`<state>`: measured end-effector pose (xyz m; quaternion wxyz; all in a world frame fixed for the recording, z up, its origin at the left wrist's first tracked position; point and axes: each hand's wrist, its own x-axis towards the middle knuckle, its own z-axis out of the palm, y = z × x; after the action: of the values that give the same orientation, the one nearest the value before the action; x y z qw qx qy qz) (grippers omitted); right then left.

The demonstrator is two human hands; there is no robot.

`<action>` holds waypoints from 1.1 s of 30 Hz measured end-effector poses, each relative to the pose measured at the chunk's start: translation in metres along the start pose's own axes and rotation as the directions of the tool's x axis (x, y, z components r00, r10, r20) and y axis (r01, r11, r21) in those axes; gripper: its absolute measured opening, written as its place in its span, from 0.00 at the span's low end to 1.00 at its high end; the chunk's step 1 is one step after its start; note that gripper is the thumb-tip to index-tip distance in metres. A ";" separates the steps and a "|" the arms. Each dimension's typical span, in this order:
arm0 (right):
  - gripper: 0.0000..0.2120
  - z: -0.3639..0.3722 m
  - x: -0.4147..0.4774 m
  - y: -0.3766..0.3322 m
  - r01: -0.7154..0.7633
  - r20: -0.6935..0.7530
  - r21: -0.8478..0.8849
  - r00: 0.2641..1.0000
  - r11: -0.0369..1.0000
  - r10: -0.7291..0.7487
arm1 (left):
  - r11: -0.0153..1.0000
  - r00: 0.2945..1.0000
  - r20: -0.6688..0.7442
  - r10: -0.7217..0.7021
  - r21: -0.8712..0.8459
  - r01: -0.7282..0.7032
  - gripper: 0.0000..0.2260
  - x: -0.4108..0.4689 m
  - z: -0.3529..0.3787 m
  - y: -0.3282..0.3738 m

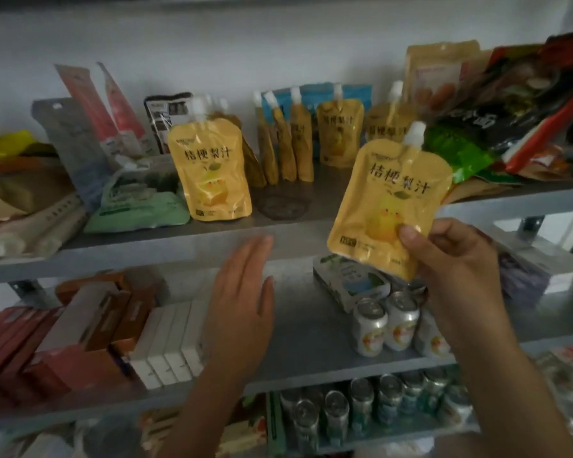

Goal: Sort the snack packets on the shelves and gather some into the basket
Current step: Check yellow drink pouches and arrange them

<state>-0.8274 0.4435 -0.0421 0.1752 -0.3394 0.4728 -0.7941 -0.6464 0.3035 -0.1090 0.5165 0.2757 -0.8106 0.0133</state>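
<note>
Pinching pouch base, seemingly: right fingers

1. White wall: spans the background at the top.
2. Drink cans: three silver cans with orange print, upright, side by side, right of centre.
3. White-and-green pack: lies just behind the drink cans.
4. White boxes: four, standing on edge in a row, touching.
5. Brown and red boxes: stacked just left of the white boxes.
6. Lower cans: upright rows, below the drink cans.
</note>
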 end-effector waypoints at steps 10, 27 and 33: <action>0.10 -0.039 -0.060 0.030 -0.533 0.240 0.071 0.830 0.843 0.504 | 0.816 0.888 0.149 0.434 -0.484 -0.317 0.20 -0.015 -0.007 0.055; 0.17 -0.058 -0.083 0.051 -0.309 0.300 -0.467 0.826 0.829 0.477 | 0.715 0.838 0.546 -0.009 -0.582 0.387 0.05 -0.052 0.002 0.069; 0.18 -0.045 -0.089 0.051 -0.137 0.203 -0.381 0.953 0.915 0.227 | 0.519 0.687 0.723 -0.075 -0.560 0.646 0.08 -0.049 0.000 0.074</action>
<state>-0.7981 0.5003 -0.1344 0.2397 -0.4146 0.6157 -0.6258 -0.6651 0.3875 -0.1312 0.2759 0.1823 -0.7679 -0.5486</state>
